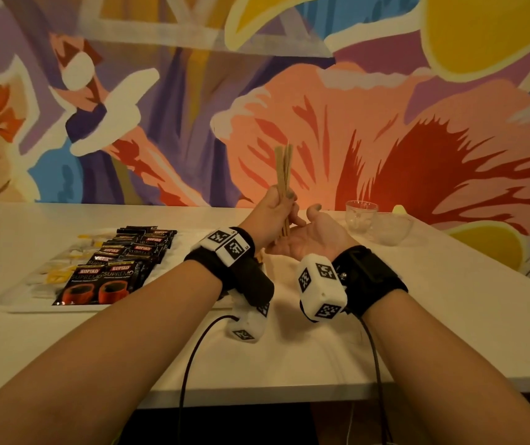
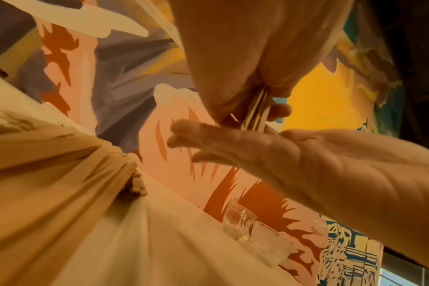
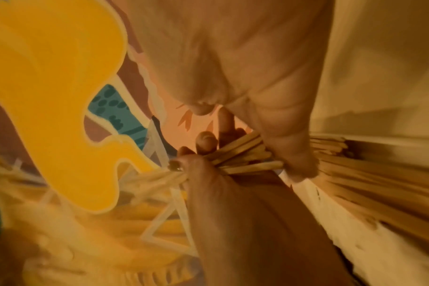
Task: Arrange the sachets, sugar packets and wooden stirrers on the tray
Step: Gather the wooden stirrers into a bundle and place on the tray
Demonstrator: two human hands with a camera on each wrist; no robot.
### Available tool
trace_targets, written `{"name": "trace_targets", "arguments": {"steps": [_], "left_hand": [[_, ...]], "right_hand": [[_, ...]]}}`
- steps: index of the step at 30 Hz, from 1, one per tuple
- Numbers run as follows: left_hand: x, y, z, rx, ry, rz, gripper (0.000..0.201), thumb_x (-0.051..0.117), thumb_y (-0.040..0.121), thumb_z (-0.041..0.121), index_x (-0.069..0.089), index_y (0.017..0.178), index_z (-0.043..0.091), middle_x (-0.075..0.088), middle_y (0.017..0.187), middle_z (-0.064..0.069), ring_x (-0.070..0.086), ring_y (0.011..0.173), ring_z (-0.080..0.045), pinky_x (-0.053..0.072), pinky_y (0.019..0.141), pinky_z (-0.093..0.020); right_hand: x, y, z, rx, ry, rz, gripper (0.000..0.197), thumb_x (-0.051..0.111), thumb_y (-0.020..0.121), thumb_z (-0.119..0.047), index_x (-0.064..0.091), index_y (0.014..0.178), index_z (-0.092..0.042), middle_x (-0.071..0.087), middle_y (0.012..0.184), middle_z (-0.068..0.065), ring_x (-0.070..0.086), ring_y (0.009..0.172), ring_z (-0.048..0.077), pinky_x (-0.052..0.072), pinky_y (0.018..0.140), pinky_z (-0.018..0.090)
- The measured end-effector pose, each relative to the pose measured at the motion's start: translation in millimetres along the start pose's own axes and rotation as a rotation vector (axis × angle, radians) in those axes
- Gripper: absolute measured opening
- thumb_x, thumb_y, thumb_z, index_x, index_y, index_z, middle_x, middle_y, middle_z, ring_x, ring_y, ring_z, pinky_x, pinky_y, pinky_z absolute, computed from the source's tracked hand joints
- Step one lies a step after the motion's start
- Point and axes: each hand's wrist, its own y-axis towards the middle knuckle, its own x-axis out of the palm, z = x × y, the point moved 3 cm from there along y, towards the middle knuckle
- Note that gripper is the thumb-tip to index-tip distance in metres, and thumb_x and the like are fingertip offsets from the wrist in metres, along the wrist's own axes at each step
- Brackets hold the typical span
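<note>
**Desk:** What is happening at centre frame?

**Photographer:** A left hand (image 1: 275, 205) closes its grip round a bundle of wooden stirrers (image 1: 283, 170), held upright above the white surface (image 1: 434, 300). The right hand (image 1: 313, 234) lies palm-up and relaxed under the bundle's lower ends, fingers loose and closed round nothing. The right-wrist view shows those ends splayed and uneven against the palm.

**Desk:** And the step in hand?

**Photographer:** Squaring the bundle, by my reading. Done well, the grip would loosen just enough for the sticks to slide, the ends tapped level on the open palm, then tightened before the carry to the tray (image 1: 19, 305) at lower left. Too slack, and sticks may drop onto the cloth.

**Desk:** Where do the other items sit?

**Photographer:** Black sachets (image 1: 119, 261) lie in overlapping rows on the tray, with pale sugar packets (image 1: 61, 274) to their left. More stirrers lie on the surface at the right edge of the right-wrist view. Two glass cups (image 1: 361, 216) stand right of centre.

**Desk:** Any legible writing?

**Photographer:** The sachets read "KOPIKO" in red and "SUPREMO" below. The smaller print is too fine to read.
</note>
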Motion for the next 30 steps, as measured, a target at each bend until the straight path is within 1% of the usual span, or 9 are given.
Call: {"name": "trace_targets", "arguments": {"steps": [4, 7, 11, 14, 18, 20, 22, 25, 30], "left_hand": [[-1, -4, 7, -0.005, -0.053, 0.073, 0.017, 0.034, 0.102, 0.028, 0.044, 0.092, 0.018, 0.039, 0.063, 0.003, 0.044, 0.049, -0.006, 0.041, 0.047, -0.017], [-6, -5, 9, 0.006, 0.013, 0.101, 0.022, 0.035, 0.101, 0.036, 0.047, 0.092, 0.019, 0.037, 0.061, 0.006, 0.035, 0.041, -0.001, 0.034, 0.042, -0.017], [-7, -11, 7, -0.049, -0.026, 0.074, 0.028, 0.045, 0.095, 0.044, 0.046, 0.085, 0.018, 0.035, 0.060, 0.006, 0.027, 0.044, -0.004, 0.024, 0.039, -0.017], [-6, -13, 8, -0.065, -0.039, 0.051, 0.028, 0.050, 0.094, 0.041, 0.043, 0.080, 0.017, 0.033, 0.058, 0.004, 0.026, 0.041, -0.004, 0.023, 0.037, -0.016], [-5, -16, 8, -0.103, -0.052, 0.021, 0.027, 0.053, 0.093, 0.037, 0.044, 0.077, 0.016, 0.032, 0.054, 0.006, 0.024, 0.040, -0.004, 0.022, 0.036, -0.014], [-5, -18, 8, -0.116, -0.053, 0.020, 0.026, 0.054, 0.093, 0.037, 0.046, 0.078, 0.016, 0.033, 0.051, 0.008, 0.025, 0.040, -0.004, 0.022, 0.036, -0.014], [-5, -19, 8, -0.129, -0.049, 0.014, 0.026, 0.054, 0.093, 0.037, 0.047, 0.078, 0.016, 0.033, 0.049, 0.009, 0.025, 0.040, -0.004, 0.022, 0.036, -0.014], [-4, -22, 11, -0.161, -0.035, -0.002, 0.025, 0.052, 0.094, 0.037, 0.047, 0.080, 0.016, 0.034, 0.052, 0.005, 0.025, 0.039, -0.005, 0.021, 0.037, -0.015], [-7, -27, 12, -0.190, -0.034, -0.019, 0.026, 0.050, 0.095, 0.038, 0.053, 0.082, 0.015, 0.033, 0.050, 0.006, 0.025, 0.038, -0.005, 0.022, 0.035, -0.015]], "right_hand": [[-2, 5, -6, -0.005, -0.326, -0.067, 0.083, 0.014, 0.083, -0.076, 0.050, 0.128, -0.016, 0.053, 0.132, 0.018, 0.054, 0.116, 0.033, 0.040, 0.098, 0.045], [-1, 5, -21, -0.166, -0.711, 0.107, 0.073, 0.014, 0.089, -0.069, 0.047, 0.120, -0.011, 0.051, 0.103, 0.008, 0.052, 0.086, 0.017, 0.040, 0.077, 0.029], [22, -2, -58, -0.689, -1.086, 0.243, 0.064, 0.021, 0.097, -0.056, 0.030, 0.146, -0.016, 0.040, 0.145, 0.004, 0.039, 0.134, 0.019, 0.027, 0.111, 0.033], [43, -14, -76, -0.907, -1.231, 0.213, 0.053, 0.022, 0.100, -0.045, 0.033, 0.145, -0.018, 0.034, 0.151, 0.002, 0.030, 0.139, 0.014, 0.022, 0.108, 0.020], [59, -25, -74, -0.840, -1.352, 0.052, 0.069, 0.010, 0.082, -0.071, 0.057, 0.122, -0.038, 0.047, 0.141, 0.015, 0.042, 0.131, 0.029, 0.026, 0.115, 0.043], [62, -29, -73, -0.835, -1.359, 0.104, 0.080, 0.013, 0.072, -0.076, 0.056, 0.126, -0.035, 0.048, 0.140, 0.012, 0.044, 0.130, 0.026, 0.027, 0.114, 0.044], [71, -33, -73, -0.819, -1.342, 0.172, 0.073, 0.017, 0.085, -0.067, 0.051, 0.134, -0.025, 0.047, 0.141, 0.012, 0.044, 0.130, 0.024, 0.029, 0.113, 0.040], [77, -38, -67, -0.624, -1.206, 0.164, 0.043, 0.042, 0.098, -0.029, 0.056, 0.126, 0.001, 0.056, 0.132, 0.016, 0.052, 0.123, 0.025, 0.039, 0.105, 0.029], [79, -33, -58, -0.597, -1.029, 0.091, 0.044, 0.031, 0.101, -0.028, 0.048, 0.131, 0.002, 0.055, 0.132, 0.015, 0.051, 0.125, 0.025, 0.038, 0.106, 0.034]]}}
